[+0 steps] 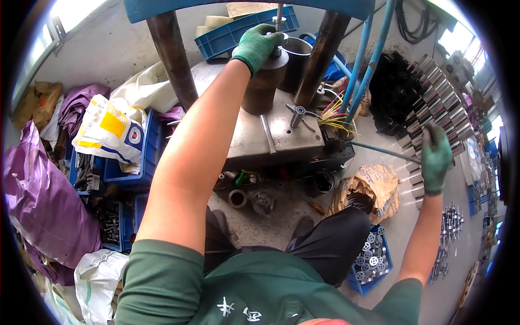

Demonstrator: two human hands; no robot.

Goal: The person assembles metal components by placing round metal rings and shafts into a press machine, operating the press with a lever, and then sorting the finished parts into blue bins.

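My left hand [257, 46], in a green glove, reaches up to the press and closes round an upright metal shaft [279, 23]. The shaft stands over a thick round metal block [264, 86], and the gloved fingers partly hide its lower end. Out to the right, my right hand [436, 160], also gloved, is wrapped round the end of a long thin lever [382, 151] that runs from the press base. On the grey metal table of the press [246, 138] lie a short metal bar [268, 134] and a small round-headed metal part [297, 114].
Two dark press columns [172, 57] flank the block. A blue bin of wheel-shaped metal parts [374, 260] and a torn paper sack [382, 187] stand near my right leg. Stacked metal cylinders [441, 108] line the right. Purple sacks [49, 200] and blue crates [150, 146] crowd the left.
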